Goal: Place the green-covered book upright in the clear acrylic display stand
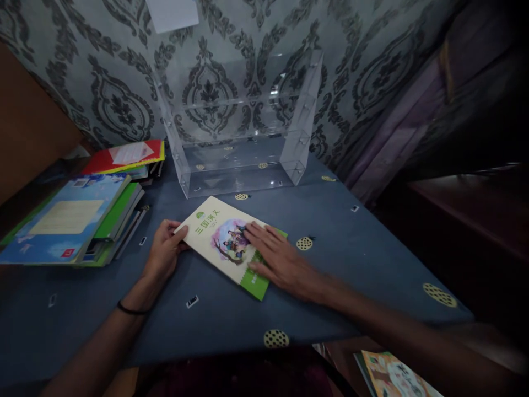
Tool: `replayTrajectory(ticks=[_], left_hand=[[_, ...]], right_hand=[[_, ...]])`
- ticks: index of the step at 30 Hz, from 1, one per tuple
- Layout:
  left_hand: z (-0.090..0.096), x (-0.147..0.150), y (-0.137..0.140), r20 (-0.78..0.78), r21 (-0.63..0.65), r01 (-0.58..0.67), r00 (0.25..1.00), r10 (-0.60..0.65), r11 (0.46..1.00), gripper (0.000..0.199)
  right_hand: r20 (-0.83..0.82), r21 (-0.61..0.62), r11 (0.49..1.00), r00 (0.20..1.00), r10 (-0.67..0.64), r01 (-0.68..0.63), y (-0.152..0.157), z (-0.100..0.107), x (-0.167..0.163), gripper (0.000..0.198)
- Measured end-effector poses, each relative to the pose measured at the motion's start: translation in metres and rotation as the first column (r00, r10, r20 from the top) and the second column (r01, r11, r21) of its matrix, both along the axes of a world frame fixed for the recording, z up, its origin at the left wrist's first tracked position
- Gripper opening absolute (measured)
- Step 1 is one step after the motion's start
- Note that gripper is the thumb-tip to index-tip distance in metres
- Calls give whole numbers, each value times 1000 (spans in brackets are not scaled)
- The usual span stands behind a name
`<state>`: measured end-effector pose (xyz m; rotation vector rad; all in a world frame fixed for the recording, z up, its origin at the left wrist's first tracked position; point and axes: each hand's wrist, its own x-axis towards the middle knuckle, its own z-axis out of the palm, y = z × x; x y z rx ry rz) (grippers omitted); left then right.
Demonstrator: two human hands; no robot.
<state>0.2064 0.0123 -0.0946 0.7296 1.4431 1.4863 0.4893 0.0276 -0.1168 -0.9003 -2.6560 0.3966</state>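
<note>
Your left grip (163,251) is closed on the top-left corner of the 三国演义 paperback (227,237), thumb on the cover and the other fingers largely lost under the edge. Your right grip (285,262) is flattened palm-down with fingers loosely spread, resting on the cover without pinching anything.

Going down in size, the damask-patterned wall (124,105) fades into darkness at the right. The blue pineapple-print surface (330,220) runs beneath your forearms, which hide parts of its near edge. The clear acrylic rack (297,143) is hard to make out, since the wall shows through its panels. To your left, the book stack (66,215) has a blue book on top that reaches the picture's edge and covers most of those below; behind it, a red folder (128,154) tops another pile. Low on the right, an orange-covered book (392,372) is cut off by the bottom edge.

The paperback lies between your two grips, in front of the rack: its corner is inside the left one, its lower right part under the right one, whose fingers cover some of the illustration and green strip. Smallest is the black wristband (134,310) on your left wrist.
</note>
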Motion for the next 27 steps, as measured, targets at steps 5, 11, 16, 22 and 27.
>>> replayTrajectory(ticks=[5, 11, 16, 22, 27], left_hand=[[2, 1, -1, 64, 4, -11, 998, 11, 1000, 46], [11, 12, -2, 256, 27, 45, 965, -51, 999, 30], [25, 22, 4, 338, 121, 76, 934, -114, 990, 17], [46, 39, 25, 361, 277, 46, 921, -148, 960, 23], [65, 56, 43, 366, 350, -9, 922, -128, 937, 33]], right_hand=[[-9, 25, 991, 991, -131, 131, 13, -12, 12, 70], [-58, -14, 985, 983, -175, 175, 12, -12, 9, 67], [-158, -69, 982, 971, -182, 173, 17, -12, 5, 71], [-446, -170, 968, 862, -241, 183, 41, 11, -16, 78], [-746, -451, 893, 555, -368, -13, 56, 59, -43, 65]])
